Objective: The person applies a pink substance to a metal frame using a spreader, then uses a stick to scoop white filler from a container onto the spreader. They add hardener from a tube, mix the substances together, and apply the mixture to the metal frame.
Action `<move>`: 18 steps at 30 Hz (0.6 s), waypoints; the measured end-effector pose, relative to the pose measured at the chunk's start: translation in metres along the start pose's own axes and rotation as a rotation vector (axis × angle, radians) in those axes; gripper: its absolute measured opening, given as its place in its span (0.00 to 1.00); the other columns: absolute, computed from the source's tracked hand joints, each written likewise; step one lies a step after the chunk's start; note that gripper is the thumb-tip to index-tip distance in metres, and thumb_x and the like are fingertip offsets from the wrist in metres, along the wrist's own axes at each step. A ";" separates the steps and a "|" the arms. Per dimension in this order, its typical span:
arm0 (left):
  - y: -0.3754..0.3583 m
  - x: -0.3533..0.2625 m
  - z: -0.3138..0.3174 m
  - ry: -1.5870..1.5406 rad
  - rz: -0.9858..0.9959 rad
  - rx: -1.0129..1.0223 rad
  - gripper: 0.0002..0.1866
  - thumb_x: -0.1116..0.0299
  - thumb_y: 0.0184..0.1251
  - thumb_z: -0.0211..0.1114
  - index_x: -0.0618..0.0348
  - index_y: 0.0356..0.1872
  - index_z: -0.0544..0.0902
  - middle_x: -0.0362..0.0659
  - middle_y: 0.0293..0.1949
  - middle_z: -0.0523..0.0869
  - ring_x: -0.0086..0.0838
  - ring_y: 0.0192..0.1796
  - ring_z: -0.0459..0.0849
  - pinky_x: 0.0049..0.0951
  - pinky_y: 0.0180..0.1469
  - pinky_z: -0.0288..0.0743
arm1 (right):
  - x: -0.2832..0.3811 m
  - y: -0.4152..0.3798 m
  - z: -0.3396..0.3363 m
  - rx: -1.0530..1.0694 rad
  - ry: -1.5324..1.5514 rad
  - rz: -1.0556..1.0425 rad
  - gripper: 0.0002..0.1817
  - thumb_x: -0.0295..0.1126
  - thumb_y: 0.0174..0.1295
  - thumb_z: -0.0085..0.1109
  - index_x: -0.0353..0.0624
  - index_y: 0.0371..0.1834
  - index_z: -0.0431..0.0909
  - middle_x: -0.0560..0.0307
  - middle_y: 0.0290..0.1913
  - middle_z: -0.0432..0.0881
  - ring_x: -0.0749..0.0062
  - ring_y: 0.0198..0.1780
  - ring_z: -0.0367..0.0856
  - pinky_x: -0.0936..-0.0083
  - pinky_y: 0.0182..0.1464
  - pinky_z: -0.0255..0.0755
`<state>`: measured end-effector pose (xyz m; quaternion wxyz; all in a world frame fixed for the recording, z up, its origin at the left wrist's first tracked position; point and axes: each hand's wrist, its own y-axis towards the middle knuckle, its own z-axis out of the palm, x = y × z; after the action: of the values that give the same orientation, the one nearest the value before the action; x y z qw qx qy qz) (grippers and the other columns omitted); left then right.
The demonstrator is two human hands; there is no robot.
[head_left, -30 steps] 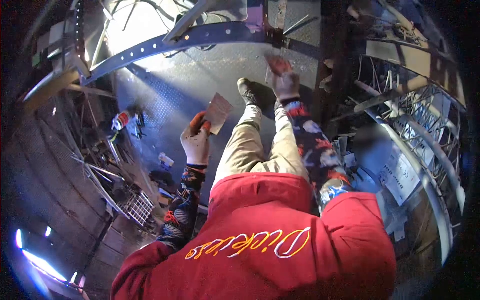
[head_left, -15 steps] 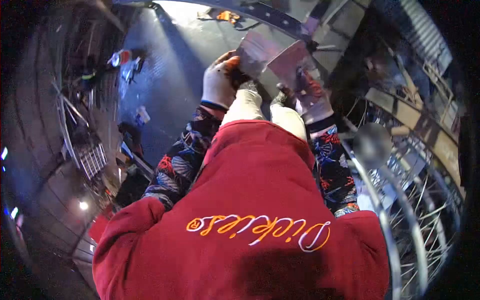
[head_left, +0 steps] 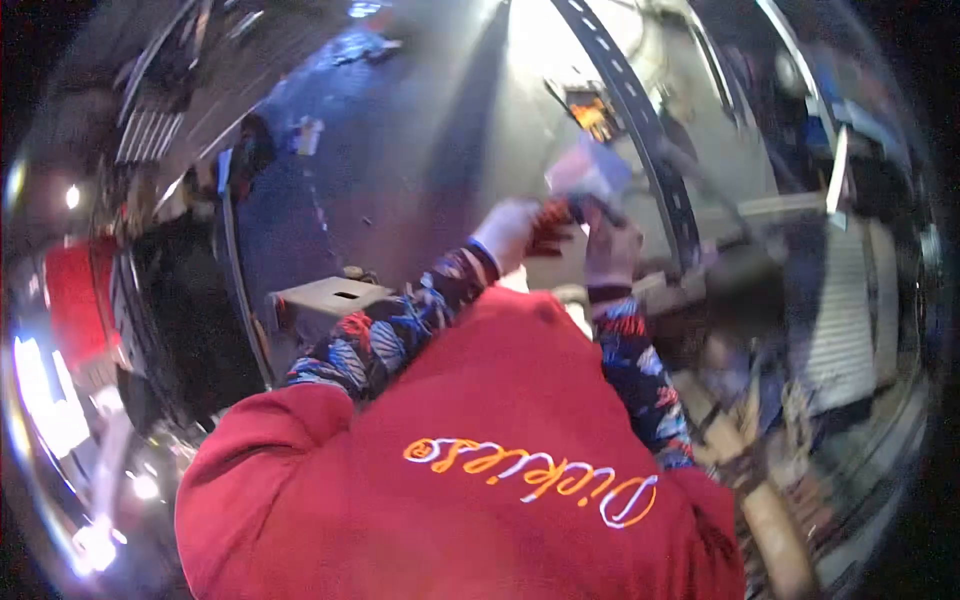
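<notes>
Head | right hand [head_left: 612,242] at blurred pale sheet [head_left: 588,170] | left hand [head_left: 520,228]: grip unclear

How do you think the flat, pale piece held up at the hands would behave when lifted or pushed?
The flat, pale piece is probably fairly stiff, since it juts out past the right hand without visibly drooping. It looks thin, so it is likely light. Being flat, it should slide rather than roll, though blur hides its surface.
</notes>
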<state>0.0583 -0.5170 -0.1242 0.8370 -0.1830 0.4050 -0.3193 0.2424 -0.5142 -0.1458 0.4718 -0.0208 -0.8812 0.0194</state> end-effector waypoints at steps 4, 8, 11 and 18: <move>0.021 0.011 -0.045 -0.344 0.010 0.282 0.14 0.68 0.74 0.47 0.61 0.44 0.82 0.40 0.38 0.85 0.25 0.39 0.84 0.29 0.46 0.81 | 0.085 0.007 0.028 -0.064 0.134 -0.138 0.11 0.37 0.66 0.62 0.41 0.39 0.87 0.58 0.30 0.87 0.81 0.32 0.81 0.74 0.34 0.73; -0.011 -0.038 -0.063 -0.536 0.069 0.355 0.15 0.64 0.75 0.45 0.61 0.39 0.80 0.40 0.35 0.83 0.25 0.38 0.82 0.28 0.44 0.79 | 0.122 0.034 0.059 0.143 0.279 -0.376 0.11 0.37 0.66 0.62 0.42 0.39 0.87 0.56 0.31 0.87 0.80 0.31 0.81 0.74 0.34 0.73; -0.022 -0.013 -0.043 -0.535 0.052 0.062 0.12 0.65 0.76 0.52 0.63 0.40 0.79 0.40 0.34 0.81 0.27 0.34 0.82 0.31 0.44 0.82 | 0.077 0.030 0.045 0.092 -0.150 -0.460 0.19 0.42 0.65 0.64 0.36 0.48 0.84 0.58 0.41 0.87 0.80 0.37 0.82 0.75 0.39 0.76; -0.061 -0.049 -0.105 -0.336 0.413 -0.456 0.05 0.72 0.68 0.62 0.59 0.41 0.82 0.40 0.34 0.82 0.29 0.33 0.83 0.36 0.32 0.86 | 0.047 0.093 0.051 0.127 0.743 -0.040 0.36 0.39 0.57 0.73 0.35 0.67 0.71 0.57 0.54 0.83 0.79 0.40 0.81 0.79 0.40 0.79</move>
<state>-0.0720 -0.5326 -0.1259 0.8764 -0.3296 0.3510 -0.0098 0.1756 -0.4192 -0.1405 0.7600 0.0202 -0.6472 0.0560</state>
